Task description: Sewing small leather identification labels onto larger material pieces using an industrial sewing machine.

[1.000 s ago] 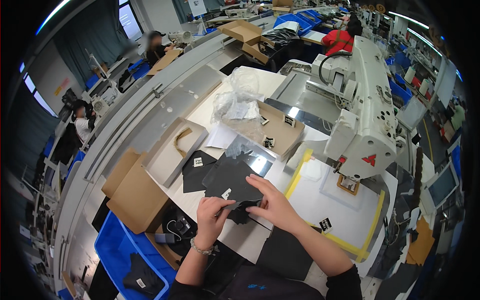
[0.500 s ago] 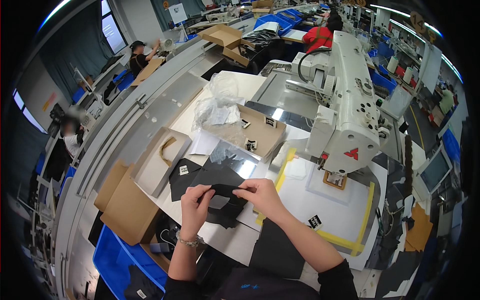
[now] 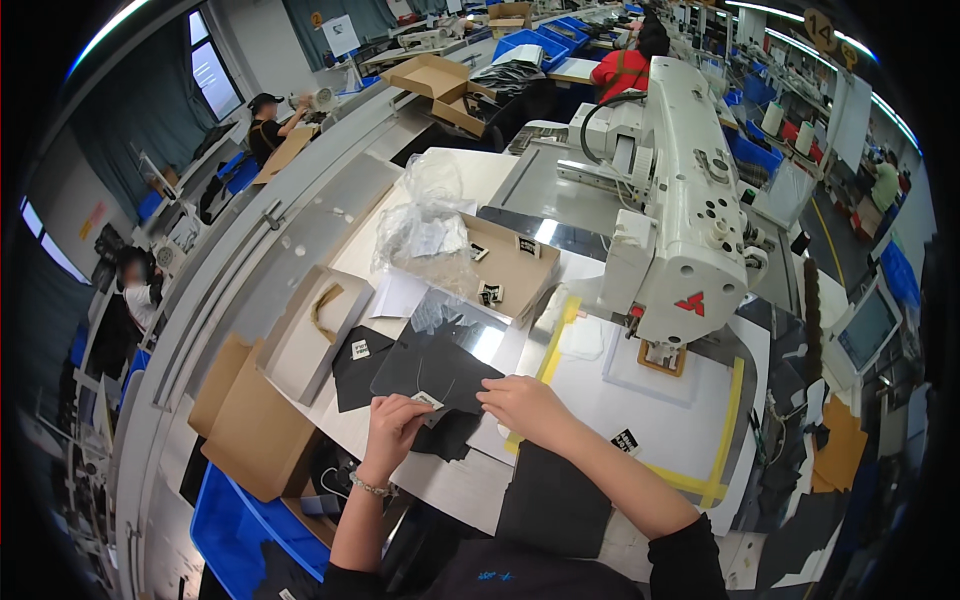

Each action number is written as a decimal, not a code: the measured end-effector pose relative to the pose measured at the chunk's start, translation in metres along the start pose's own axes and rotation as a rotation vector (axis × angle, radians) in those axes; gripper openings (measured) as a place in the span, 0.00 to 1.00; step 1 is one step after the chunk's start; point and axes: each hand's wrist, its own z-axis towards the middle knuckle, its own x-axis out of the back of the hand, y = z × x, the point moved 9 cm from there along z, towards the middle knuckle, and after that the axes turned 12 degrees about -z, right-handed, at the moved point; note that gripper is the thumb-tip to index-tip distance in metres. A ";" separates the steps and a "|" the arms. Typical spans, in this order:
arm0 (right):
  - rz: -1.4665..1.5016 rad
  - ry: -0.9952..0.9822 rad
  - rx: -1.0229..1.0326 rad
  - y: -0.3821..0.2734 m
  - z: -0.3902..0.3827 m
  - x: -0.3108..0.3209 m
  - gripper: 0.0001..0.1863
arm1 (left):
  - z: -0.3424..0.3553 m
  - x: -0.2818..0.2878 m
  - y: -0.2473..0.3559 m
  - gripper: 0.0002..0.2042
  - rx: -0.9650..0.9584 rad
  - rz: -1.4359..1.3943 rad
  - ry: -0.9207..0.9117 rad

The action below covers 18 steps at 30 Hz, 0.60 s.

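Observation:
My left hand (image 3: pixel 395 432) is closed, its thumb and fingers pinching a dark fabric piece (image 3: pixel 446 437) with a small pale label (image 3: pixel 428 400) at its upper edge. To the right, the fingers of my right hand (image 3: pixel 525 406) are pinched together beside the fabric. Whatever they may hold is too small to make out. Beneath and beyond both hands lies a larger black fabric panel (image 3: pixel 418 362). Another dark piece with a white label (image 3: pixel 360 349) rests to its left.
A white sewing machine (image 3: pixel 690 220) stands at the right over a yellow-taped template (image 3: pixel 650 400); a loose label (image 3: pixel 625 441) lies there. Beyond my hands are an open carton (image 3: pixel 525 285) with labels and crumpled clear plastic (image 3: pixel 425 235). A blue bin (image 3: pixel 235 520) sits at lower left.
My hands have moved apart from the stretched black fabric between them. The left has turned with the piece, and a pale label now shows. The head view has shifted slightly.

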 end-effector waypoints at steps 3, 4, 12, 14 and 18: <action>-0.013 0.007 -0.086 0.008 -0.023 0.031 0.10 | -0.012 0.001 -0.020 0.07 0.103 -0.109 0.086; -0.025 0.001 -0.120 0.013 -0.033 0.043 0.11 | -0.012 -0.001 -0.022 0.07 0.105 -0.112 0.080; -0.135 0.047 -0.614 0.060 -0.161 0.142 0.14 | -0.018 -0.002 -0.048 0.04 0.225 -0.333 0.161; -0.154 0.091 -0.731 0.063 -0.197 0.153 0.14 | -0.018 -0.004 -0.041 0.04 0.178 -0.197 0.125; -0.063 0.242 -0.998 0.051 -0.256 0.153 0.12 | -0.018 -0.013 -0.027 0.05 0.150 -0.158 0.062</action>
